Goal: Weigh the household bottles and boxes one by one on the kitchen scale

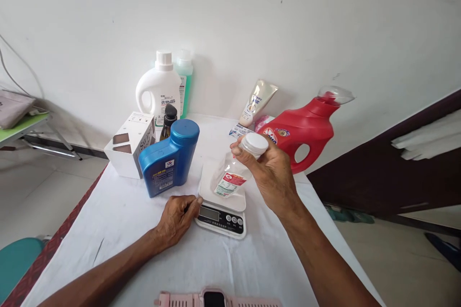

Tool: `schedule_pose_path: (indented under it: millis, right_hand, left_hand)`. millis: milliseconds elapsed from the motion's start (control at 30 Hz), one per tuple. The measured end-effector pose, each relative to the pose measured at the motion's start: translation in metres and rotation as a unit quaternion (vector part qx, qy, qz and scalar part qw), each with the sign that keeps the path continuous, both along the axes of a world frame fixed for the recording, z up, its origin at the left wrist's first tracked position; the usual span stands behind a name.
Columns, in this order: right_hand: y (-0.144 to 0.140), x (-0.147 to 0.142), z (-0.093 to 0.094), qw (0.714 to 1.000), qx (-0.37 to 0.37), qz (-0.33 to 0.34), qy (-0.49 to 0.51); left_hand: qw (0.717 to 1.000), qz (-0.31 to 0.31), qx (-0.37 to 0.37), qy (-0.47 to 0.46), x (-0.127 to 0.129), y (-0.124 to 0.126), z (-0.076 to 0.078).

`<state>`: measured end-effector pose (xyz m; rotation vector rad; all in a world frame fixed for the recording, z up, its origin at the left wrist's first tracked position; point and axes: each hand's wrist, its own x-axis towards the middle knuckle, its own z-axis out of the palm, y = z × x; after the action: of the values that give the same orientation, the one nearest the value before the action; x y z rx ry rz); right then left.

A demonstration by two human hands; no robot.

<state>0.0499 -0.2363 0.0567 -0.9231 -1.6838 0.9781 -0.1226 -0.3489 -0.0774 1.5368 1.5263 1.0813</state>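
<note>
My right hand [272, 172] grips a small clear plastic bottle [230, 177] near its white cap [254, 143], with the bottle's base over the white plate of a kitchen scale [223, 211]. The bottle has a red and white label and tilts slightly. My left hand [176, 218] rests on the white cloth, thumb touching the scale's left front corner. A blue jug [168, 158] stands just beyond my left hand.
On the white-covered table [118, 220] stand a white box [129, 146], a dark small bottle [168, 122], a white detergent jug [160, 88], a green bottle [185, 79], a tube [256, 100] and a red detergent jug [306, 129]. A pink device [216, 299] lies at the near edge.
</note>
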Motion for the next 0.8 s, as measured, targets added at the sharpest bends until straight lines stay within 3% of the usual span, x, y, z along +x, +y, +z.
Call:
schedule_pose_path:
  millis: [133, 233, 333, 433, 567, 800]
  right_hand:
    - [-0.002, 0.001, 0.002, 1.000, -0.009, 0.014, -0.023]
    - [0.000, 0.014, -0.011, 0.999, -0.001, 0.026, 0.020]
    - [0.000, 0.038, -0.044, 0.995, -0.001, -0.058, 0.082]
    - [-0.003, 0.065, -0.090, 0.985, -0.069, -0.153, 0.040]
    - [-0.009, 0.084, -0.133, 0.982, -0.137, -0.112, -0.065]
    - [-0.007, 0.084, -0.135, 0.979, -0.121, -0.088, -0.140]
  left_hand:
    - [1.000, 0.003, 0.001, 0.005, 0.000, 0.000, 0.000]
    - [1.000, 0.003, 0.001, 0.003, 0.001, 0.000, 0.000]
    - [1.000, 0.002, -0.001, -0.003, 0.001, 0.000, 0.002]
    - [1.000, 0.001, -0.005, -0.009, 0.002, 0.000, 0.003]
    - [1.000, 0.003, -0.013, -0.003, 0.004, 0.001, 0.002]
    - [0.999, -0.004, -0.021, 0.031, 0.004, 0.001, 0.004]
